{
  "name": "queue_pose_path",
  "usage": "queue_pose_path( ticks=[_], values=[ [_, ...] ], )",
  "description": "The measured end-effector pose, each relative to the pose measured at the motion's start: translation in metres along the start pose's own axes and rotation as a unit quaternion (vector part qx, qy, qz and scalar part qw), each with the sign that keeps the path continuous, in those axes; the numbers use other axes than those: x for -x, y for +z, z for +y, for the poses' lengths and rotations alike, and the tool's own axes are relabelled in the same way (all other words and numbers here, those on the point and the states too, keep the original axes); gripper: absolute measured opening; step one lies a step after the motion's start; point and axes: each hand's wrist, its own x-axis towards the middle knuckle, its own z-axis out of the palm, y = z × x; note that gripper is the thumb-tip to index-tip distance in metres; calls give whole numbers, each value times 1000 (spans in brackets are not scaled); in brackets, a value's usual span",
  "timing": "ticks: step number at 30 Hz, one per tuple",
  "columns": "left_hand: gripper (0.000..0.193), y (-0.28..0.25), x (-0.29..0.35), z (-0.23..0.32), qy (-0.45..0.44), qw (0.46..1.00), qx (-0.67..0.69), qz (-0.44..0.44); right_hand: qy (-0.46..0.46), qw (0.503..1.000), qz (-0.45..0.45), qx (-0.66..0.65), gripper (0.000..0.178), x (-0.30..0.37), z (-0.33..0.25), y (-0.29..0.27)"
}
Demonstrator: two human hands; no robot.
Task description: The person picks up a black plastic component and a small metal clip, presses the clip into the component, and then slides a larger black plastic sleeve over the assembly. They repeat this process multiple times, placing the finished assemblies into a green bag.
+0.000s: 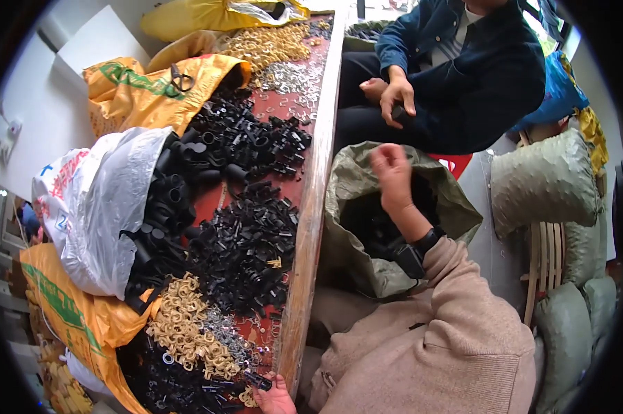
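Note:
At the table's near edge, my left hand pinches a small dark plastic piece, roughly tube-shaped. Beside it lie tan plastic rings and small silver metal clips. My right hand is raised over an open green woven sack, with its fingers curled in; whatever they may hold is hidden. A dark watch circles that wrist. Below it, a black block-shaped piece shows against the sack's mouth, and more black pieces fill its dark inside.
Heaps of black plastic parts cover the red table, bordered by a pale wooden edge. Yellow and white sacks spill parts from the left. A co-worker sits beyond my sack, holding a black piece. Full sacks stand at right.

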Motion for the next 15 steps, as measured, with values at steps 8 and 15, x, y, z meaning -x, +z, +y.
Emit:
queue_pose_path(
  ticks=[8,15],
  values=[
    [32,0,3,-2,39,997,-60,-33,231,904,209,-294,59,-33,24,-65],
    [30,1,6,-3,51,996,-77,-5,115,987,102,-56,48,-84,33,-13]
  ],
)
